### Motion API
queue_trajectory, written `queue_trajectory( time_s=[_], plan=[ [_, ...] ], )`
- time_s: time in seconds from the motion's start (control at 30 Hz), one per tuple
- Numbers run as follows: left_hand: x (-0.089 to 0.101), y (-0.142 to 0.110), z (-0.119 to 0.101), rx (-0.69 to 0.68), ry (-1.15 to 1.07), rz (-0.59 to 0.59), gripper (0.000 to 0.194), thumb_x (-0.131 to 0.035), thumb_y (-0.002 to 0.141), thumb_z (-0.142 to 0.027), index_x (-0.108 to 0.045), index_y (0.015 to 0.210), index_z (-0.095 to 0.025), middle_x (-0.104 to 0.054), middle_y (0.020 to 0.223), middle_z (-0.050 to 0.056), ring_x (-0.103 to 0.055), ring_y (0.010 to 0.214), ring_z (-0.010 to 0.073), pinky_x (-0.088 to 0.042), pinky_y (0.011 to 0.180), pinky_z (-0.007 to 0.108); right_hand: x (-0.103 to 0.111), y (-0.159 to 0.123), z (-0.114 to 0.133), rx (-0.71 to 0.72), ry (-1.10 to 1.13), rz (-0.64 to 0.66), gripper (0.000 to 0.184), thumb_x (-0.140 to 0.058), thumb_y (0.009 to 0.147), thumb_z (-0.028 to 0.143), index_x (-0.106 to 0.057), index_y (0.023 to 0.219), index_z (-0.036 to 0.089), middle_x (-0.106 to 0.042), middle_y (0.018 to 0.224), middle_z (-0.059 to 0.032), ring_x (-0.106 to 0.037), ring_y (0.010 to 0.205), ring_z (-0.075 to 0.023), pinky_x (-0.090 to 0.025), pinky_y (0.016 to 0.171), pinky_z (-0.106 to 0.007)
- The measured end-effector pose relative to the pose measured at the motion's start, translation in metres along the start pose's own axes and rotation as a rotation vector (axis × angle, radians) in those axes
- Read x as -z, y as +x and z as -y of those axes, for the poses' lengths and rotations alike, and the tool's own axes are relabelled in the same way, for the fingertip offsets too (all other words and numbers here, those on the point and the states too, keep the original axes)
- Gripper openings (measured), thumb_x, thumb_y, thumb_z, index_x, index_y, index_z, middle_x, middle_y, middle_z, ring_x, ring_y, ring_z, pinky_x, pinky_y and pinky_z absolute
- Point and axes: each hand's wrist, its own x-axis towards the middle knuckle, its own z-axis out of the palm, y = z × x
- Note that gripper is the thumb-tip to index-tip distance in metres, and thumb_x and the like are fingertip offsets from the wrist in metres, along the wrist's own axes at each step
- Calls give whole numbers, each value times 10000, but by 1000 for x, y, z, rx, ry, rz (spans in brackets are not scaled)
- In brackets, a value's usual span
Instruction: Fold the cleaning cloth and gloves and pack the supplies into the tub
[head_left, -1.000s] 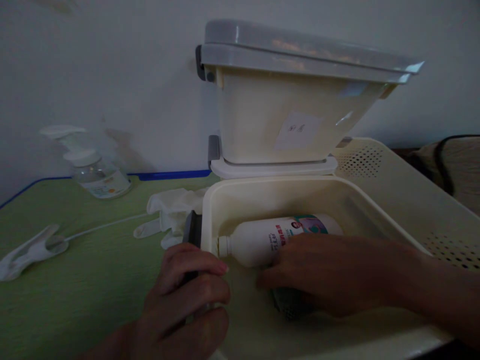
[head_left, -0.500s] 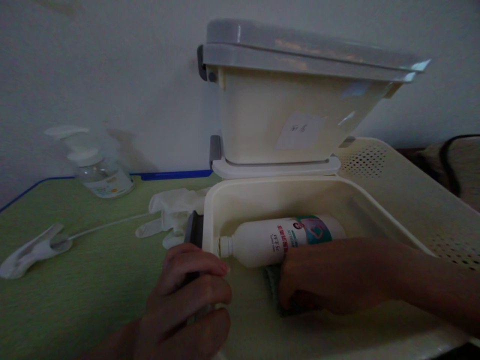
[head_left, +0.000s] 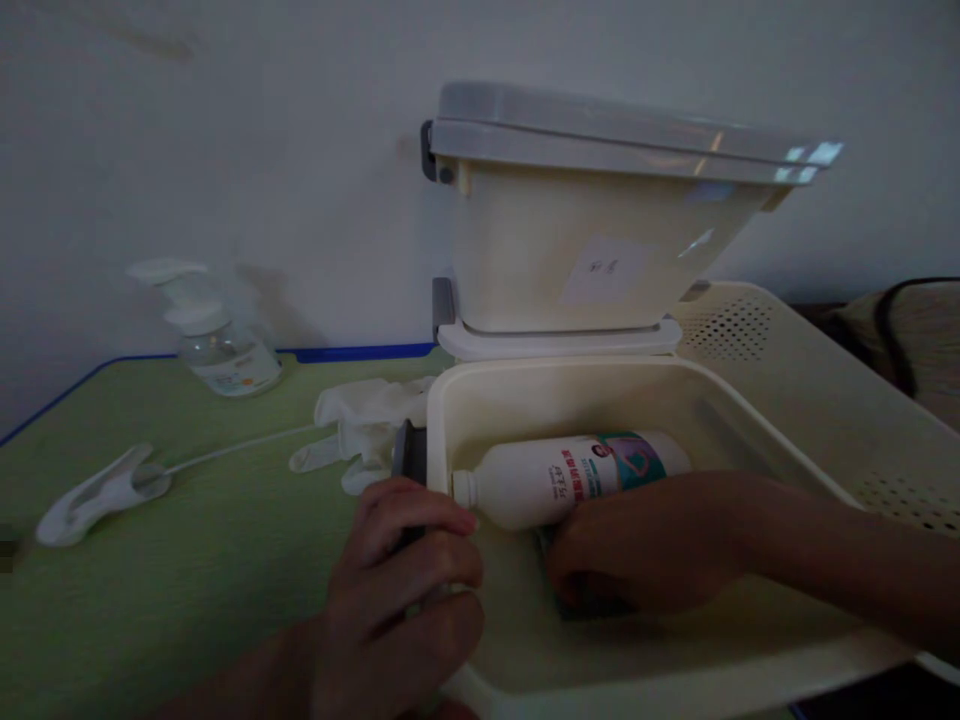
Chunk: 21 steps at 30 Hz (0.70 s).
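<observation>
My left hand (head_left: 412,595) is closed around the left rim of a cream plastic bin (head_left: 555,370), just in front of its grey side clip (head_left: 410,450). Inside the bin, my right hand (head_left: 645,550) is curled over a dark green cloth (head_left: 592,607), pressed down at the bottom; most of the cloth is hidden under the fingers. Right behind that hand a white bottle (head_left: 525,482) with a red-lettered and teal label lies on its side, its cap toward the left rim.
A lidded cream box (head_left: 517,250) with a paper label stands behind the bin. A perforated basket (head_left: 810,380) is to the right. On the green table (head_left: 247,560) are a pump bottle (head_left: 232,360), white gloves (head_left: 367,415) and a white spray head with a tube (head_left: 101,500).
The view has shifted, so most things sit a little farther right. My left hand keeps its grip on the bin; the right hand has slid slightly left relative to the bottle with the cloth.
</observation>
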Motion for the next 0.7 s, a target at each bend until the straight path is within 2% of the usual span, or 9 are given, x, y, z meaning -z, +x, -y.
queue_trajectory(
  time_s=[0.07, 0.3, 0.4, 0.53, 0.6, 0.7],
  plan=[
    [-1, 2, 1, -35, -82, -20, 394, -319, 941, -382, -534, 681, -180, -628, 650, 4, -576, 784, 147, -478, 733, 295, -1, 2, 1, -21, 6, 13, 199, -611, 726, -7, -663, 809, 166, -703, 751, 4, -645, 632, -91, -372, 473, -151],
    [-10, 1, 2, -71, -173, -164, 417, -285, 940, -322, -499, 628, -145, -563, 604, 13, -555, 670, 141, -448, 690, 329, -4, 5, 1, -45, 55, 53, 222, -559, 743, -18, -652, 836, 161, -697, 778, -10, -644, 688, -115, -376, 516, -169],
    [-14, -1, 2, -70, -192, -207, 411, -279, 931, -323, -493, 629, -146, -562, 616, 23, -543, 686, 156, -429, 688, 347, -4, 7, 2, -84, 89, 53, 239, -529, 757, -22, -660, 844, 158, -688, 767, -11, -610, 646, -104, -353, 512, -169],
    [-15, -2, 3, -82, -213, -237, 391, -289, 923, -340, -495, 651, -150, -563, 643, 38, -530, 748, 181, -404, 701, 353, -6, 11, 1, -163, 198, 126, 237, -544, 731, -25, -676, 813, 154, -652, 699, 6, -538, 588, -84, -309, 475, -154],
    [-15, -2, 4, -95, -214, -236, 371, -304, 918, -336, -501, 663, -152, -570, 662, 42, -525, 777, 186, -394, 715, 352, -8, 12, 1, -165, 257, 68, 265, -544, 702, -65, -683, 735, 158, -625, 614, 36, -500, 526, -65, -298, 441, -138],
    [-15, -3, 5, -108, -197, -245, 355, -323, 911, -332, -510, 668, -152, -580, 686, 47, -521, 803, 190, -383, 729, 355, -12, 11, 6, -104, 274, -110, 333, -556, 615, -150, -670, 603, 163, -588, 502, 83, -468, 442, -35, -299, 403, -110]
  ],
)
